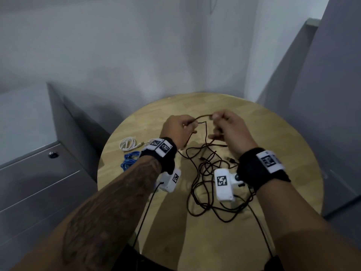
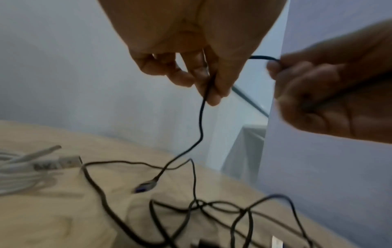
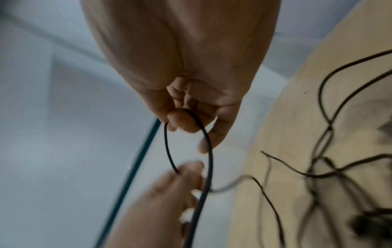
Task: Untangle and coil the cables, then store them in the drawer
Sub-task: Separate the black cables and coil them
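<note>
While both hands are raised above the round wooden counter (image 1: 273,133), I see my left hand (image 1: 178,130) pinching a black cable (image 1: 203,122) between thumb and fingers, and my right hand (image 1: 227,127) gripping the same cable a short span away, forming a small arch between them. Below, the rest of the black cable lies tangled on the counter. A coiled white cable (image 1: 128,143) and a blue cable (image 1: 130,159) rest near the left edge, beside a grey drawer unit (image 1: 39,182).
</note>
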{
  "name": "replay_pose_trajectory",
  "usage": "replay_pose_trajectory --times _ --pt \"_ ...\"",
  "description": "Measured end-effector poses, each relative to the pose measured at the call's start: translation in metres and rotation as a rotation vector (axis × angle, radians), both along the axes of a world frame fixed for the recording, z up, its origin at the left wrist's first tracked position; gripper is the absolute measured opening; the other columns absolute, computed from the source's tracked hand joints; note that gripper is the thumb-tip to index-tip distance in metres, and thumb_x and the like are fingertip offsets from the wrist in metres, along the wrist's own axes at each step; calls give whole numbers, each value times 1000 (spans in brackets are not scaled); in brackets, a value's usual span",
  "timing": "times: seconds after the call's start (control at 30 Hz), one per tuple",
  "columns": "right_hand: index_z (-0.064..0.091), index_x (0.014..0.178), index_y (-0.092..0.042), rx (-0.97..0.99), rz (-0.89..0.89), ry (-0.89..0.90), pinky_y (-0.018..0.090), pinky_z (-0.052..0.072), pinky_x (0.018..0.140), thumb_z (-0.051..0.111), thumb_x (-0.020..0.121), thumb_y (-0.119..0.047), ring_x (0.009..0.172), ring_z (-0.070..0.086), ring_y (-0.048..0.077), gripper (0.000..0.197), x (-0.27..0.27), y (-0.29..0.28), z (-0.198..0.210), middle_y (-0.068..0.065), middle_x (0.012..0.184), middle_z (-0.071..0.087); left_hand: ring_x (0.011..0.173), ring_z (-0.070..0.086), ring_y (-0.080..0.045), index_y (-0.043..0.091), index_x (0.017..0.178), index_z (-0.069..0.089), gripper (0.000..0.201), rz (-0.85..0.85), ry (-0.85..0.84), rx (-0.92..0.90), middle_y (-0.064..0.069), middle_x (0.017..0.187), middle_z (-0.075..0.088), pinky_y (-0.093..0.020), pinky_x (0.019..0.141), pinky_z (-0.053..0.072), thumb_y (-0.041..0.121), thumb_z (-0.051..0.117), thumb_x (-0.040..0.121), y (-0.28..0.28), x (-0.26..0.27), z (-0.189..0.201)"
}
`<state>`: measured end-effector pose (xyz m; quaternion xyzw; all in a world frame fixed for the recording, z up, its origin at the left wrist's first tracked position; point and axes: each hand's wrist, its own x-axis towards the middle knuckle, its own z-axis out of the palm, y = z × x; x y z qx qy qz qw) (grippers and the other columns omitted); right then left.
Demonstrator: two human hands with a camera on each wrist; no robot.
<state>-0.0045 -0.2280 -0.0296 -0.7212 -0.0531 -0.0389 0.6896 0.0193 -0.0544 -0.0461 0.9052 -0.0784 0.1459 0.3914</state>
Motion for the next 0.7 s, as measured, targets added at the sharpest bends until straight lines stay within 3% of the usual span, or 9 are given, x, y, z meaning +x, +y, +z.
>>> replay_pose_trajectory --times 0.07,0.2,0.27,0.33,0.43,0.5,0.57,0.63,0.7 --pt "64 90 -20 40 -95 -52 24 45 52 57 97 -18 51 40 4 11 -1 -13 17 -11 62 46 69 65 -14 23 82 73 12 -61 27 -121 8 67 69 -27 68 48 28 66 91 12 -9 9" --pt "65 82 -27 -34 -300 -148 22 37 59 59 96 -27 59 45 0 15 -1 -36 20 -22 58 54 53 51 -15 15 81 71 17 -213 182 -367 4 57 57 -33 66 50 26 65 92 23 -35 10" --pt "65 85 -25 -102 -385 -177 25 42 65 58 97 -24 64 50 2 14 -4 -38 19 -18 70 60 51 44 -13 17 76 69 25 -250 258 -388 7 54 47 -35 64 49 28 59 96 27 -49 2" --pt "65 93 -17 -232 -470 -214 28 46 73 55 99 -22 76 56 9 13 -5 -40 20 -4 84 64 52 39 -15 18 74 69 31 -245 294 -360 9 52 41 -36 61 42 31 54 99 33 -60 -10" --pt "67 105 -12 -647 -559 -348 31 42 85 51 95 -23 99 59 26 22 -8 -42 15 9 107 66 49 33 -12 16 78 67 31 -202 252 -405 13 48 39 -29 55 31 24 49 101 37 -73 -19" --pt "64 121 -11 -922 -507 -535 41 39 102 52 87 -22 121 52 35 37 -15 -29 12 13 130 59 47 29 -10 14 79 66 30 -209 229 -443 13 47 36 -25 51 24 24 49 102 33 -75 -14" --pt "56 134 -11 -1019 -345 -675 50 32 113 56 83 -20 140 37 37 52 -31 -1 13 13 149 45 43 35 -1 10 82 66 29 -234 192 -400 15 43 42 -20 48 26 22 49 102 26 -77 -5" --pt "54 139 -13 -1096 -223 -743 57 25 117 53 80 -18 147 28 37 60 -43 23 15 12 156 38 45 44 7 6 85 66 26 -267 172 -350 22 45 50 -11 49 29 15 48 101 19 -78 -2" --pt "62 132 -18 -1218 -104 -720 56 19 119 43 82 -27 143 37 31 54 -44 34 8 8 148 52 50 48 12 4 84 66 25 -288 154 -348 24 50 56 -5 53 32 8 48 101 17 -80 -8"
